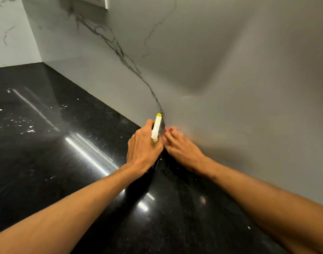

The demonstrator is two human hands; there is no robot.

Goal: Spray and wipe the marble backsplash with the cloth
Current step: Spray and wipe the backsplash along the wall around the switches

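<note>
marble backsplash [212, 61] meets the black counter [47, 143] by my hands. left hand [142, 149] grips the spray bottle [156, 128], its contents hidden. right hand [182, 145] is blurred, so i cannot tell its grip.

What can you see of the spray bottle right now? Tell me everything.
Of the spray bottle only the head shows: white plastic, it seems, with a yellow nozzle tip and a yellow collar at its base. The left hand grips it, hiding the body. It is tilted, nozzle aimed at the foot of the marble backsplash, above the black countertop. The blurred right hand lies close beside; contact unclear.
</note>
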